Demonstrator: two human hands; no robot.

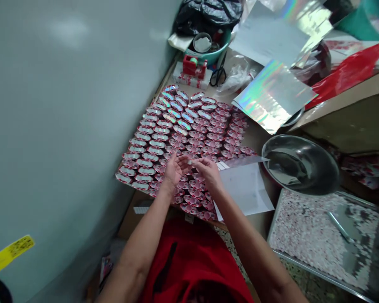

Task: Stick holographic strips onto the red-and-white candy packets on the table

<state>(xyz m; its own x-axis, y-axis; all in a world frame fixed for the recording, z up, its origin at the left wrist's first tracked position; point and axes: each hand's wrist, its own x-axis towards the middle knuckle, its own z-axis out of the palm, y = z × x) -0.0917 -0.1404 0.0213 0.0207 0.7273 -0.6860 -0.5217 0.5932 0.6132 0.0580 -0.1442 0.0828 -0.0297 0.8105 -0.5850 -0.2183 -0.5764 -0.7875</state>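
Over the rows of small oval red-and-pink pieces (195, 143), both of my hands meet near the table's front. My left hand (175, 170) is turned palm up, its fingers apart and loosely bent. Beside it, the fingertips of my right hand (207, 170) are pinched together around a tiny whitish bit, too small to name. Many ovals at the left carry pale or shiny strips (145, 171); those nearer the right show pink faces. A white sheet (248, 189) with a clear strip on it lies by my right wrist.
A steel bowl (303, 176) and a metal tray (274, 240) of small pale pieces stand at the right. Holographic sheets (271, 94), scissors (219, 76), a red tape dispenser (194, 67) and a teal basin (216, 54) are at the back. A wall (66, 126) borders the left.
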